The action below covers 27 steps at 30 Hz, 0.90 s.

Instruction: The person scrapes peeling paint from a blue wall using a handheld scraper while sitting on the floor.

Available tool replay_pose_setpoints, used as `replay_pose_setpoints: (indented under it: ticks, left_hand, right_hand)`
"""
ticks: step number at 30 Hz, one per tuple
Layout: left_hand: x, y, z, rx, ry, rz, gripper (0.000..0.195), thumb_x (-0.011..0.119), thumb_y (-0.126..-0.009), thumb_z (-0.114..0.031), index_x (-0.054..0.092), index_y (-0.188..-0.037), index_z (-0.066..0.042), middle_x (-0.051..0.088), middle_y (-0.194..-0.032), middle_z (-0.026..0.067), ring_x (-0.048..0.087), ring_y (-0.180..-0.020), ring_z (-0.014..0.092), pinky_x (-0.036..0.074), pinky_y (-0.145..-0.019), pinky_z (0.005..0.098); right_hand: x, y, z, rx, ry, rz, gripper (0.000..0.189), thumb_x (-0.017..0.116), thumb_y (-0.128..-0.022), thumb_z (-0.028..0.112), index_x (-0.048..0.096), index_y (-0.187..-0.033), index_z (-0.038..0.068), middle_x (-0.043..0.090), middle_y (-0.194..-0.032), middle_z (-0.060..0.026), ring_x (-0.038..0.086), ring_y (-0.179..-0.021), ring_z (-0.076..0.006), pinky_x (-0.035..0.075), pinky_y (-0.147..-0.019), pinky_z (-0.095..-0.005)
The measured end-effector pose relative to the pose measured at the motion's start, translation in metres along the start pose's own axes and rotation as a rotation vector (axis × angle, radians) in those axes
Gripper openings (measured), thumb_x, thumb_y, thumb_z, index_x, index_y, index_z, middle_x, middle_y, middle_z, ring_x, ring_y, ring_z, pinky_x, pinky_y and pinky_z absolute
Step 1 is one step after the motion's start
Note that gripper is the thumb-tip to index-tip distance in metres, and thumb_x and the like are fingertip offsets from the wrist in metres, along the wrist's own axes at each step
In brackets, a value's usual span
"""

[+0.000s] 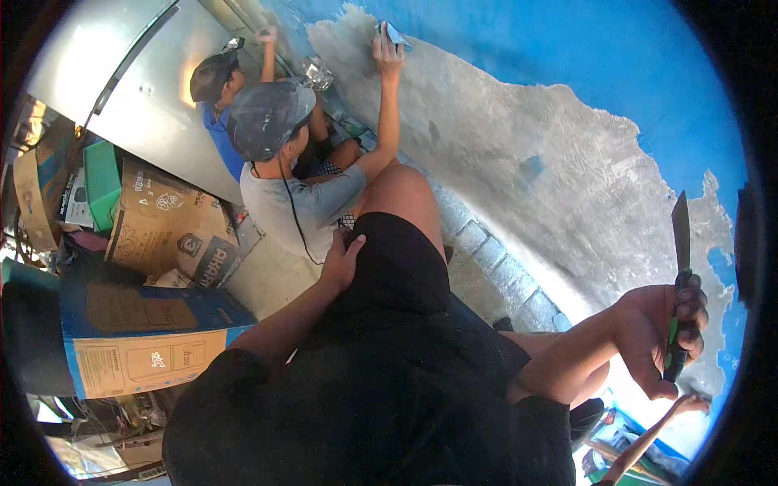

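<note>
On the right, my right hand is closed around the black and green handle of a scraper, whose dark metal blade points up beside the wall. The wall has blue paint with a large grey bare patch and ragged paint edges. At the centre left, my left hand rests on my thigh in black shorts, thumb apart from the fingers; nothing is seen in it. Whether the scraper's blade touches the wall I cannot tell.
Two people in caps sit close by at the upper left; one in a grey shirt holds a flat blade to the wall. Another person's arm reaches in at the lower right. Cardboard boxes and a green container stand left, below a metal door.
</note>
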<state>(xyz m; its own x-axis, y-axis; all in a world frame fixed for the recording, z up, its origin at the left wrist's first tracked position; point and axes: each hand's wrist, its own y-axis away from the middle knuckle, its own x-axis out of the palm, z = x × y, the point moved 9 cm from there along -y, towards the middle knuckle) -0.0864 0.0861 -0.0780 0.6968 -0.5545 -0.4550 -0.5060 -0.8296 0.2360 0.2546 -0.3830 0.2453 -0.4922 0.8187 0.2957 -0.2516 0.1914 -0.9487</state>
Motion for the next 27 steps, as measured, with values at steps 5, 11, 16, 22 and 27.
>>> replay_pose_setpoints:
  ticks: [5, 11, 16, 22, 27]
  left_hand:
    - [0.002, 0.003, -0.006, -0.040, -0.036, 0.022, 0.063, 0.058, -0.103, -0.046, 0.043, -0.138, 0.004, 0.061, -0.132, 0.0261, 0.058, -0.124, 0.035, 0.041, -0.109, 0.0406]
    - [0.008, 0.003, -0.014, -0.024, 0.051, 0.059, 0.060, 0.059, -0.104, -0.043, 0.043, -0.138, 0.003, 0.059, -0.135, 0.0250, 0.057, -0.126, 0.033, 0.040, -0.110, 0.0405]
    - [-0.002, -0.004, 0.007, 0.014, 0.096, -0.011, 0.052, 0.058, -0.105, -0.042, 0.046, -0.133, 0.001, 0.061, -0.129, 0.0224, 0.058, -0.122, 0.032, 0.042, -0.107, 0.0400]
    - [0.004, -0.003, -0.009, 0.135, 0.065, 0.004, 0.047, 0.058, -0.105, -0.039, 0.046, -0.130, 0.000, 0.062, -0.125, 0.0205, 0.058, -0.118, 0.029, 0.042, -0.106, 0.0393]
    - [0.006, 0.000, -0.006, 0.008, 0.205, 0.037, 0.048, 0.057, -0.106, -0.038, 0.045, -0.133, -0.001, 0.059, -0.127, 0.0191, 0.056, -0.120, 0.028, 0.041, -0.107, 0.0374]
  right_hand:
    - [0.003, -0.003, 0.004, 0.007, -0.001, -0.006, 0.080, 0.043, -0.086, 0.087, 0.073, -0.105, 0.014, 0.065, -0.094, -0.0105, 0.058, -0.093, -0.0291, 0.044, -0.099, -0.0521]
    - [0.005, -0.004, 0.005, -0.009, 0.028, 0.016, 0.080, 0.042, -0.088, 0.086, 0.073, -0.105, 0.014, 0.065, -0.097, -0.0098, 0.058, -0.094, -0.0293, 0.044, -0.095, -0.0502]
    - [0.015, -0.007, 0.004, 0.017, -0.021, -0.144, 0.081, 0.048, -0.081, 0.089, 0.073, -0.088, 0.013, 0.064, -0.084, -0.0082, 0.057, -0.085, -0.0263, 0.042, -0.086, -0.0458]
    - [0.081, -0.007, 0.032, -0.114, 0.289, 0.166, 0.078, 0.043, -0.088, 0.087, 0.067, -0.114, 0.018, 0.063, -0.100, -0.0052, 0.057, -0.091, -0.0216, 0.044, -0.092, -0.0427]
    - [0.132, 0.005, 0.079, -0.214, 0.359, 0.082, 0.084, 0.052, -0.072, 0.095, 0.067, -0.111, 0.023, 0.064, -0.102, 0.0011, 0.058, -0.097, -0.0176, 0.043, -0.099, -0.0407]
